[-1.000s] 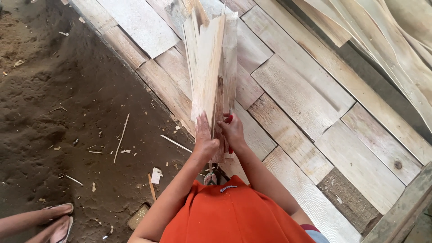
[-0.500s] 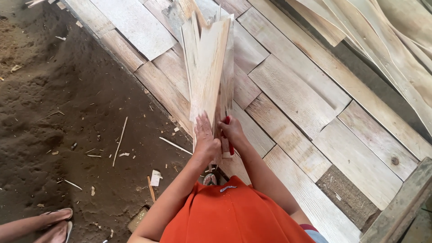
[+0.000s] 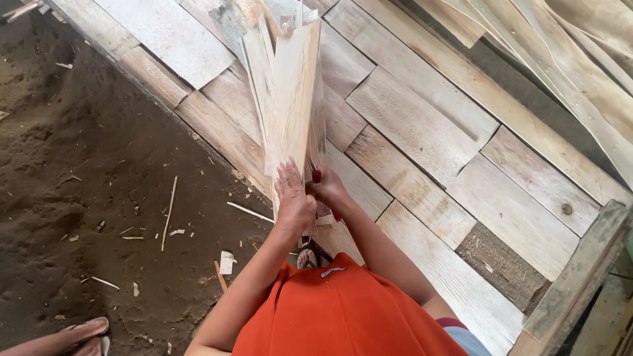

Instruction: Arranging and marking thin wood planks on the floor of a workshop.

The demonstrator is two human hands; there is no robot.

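A sheaf of thin pale wood veneer strips (image 3: 287, 99) stands upright over a floor of pale wooden boards (image 3: 422, 132), beside dark soil (image 3: 86, 178). The left hand (image 3: 293, 198) presses flat against its lower face; the right hand (image 3: 328, 188) clasps its bottom edge from the other side, the two hands close together.

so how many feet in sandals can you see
2: the person's own foot below the hands, mostly hidden by the orange shirt; another person's foot at bottom left. Others may be hidden.
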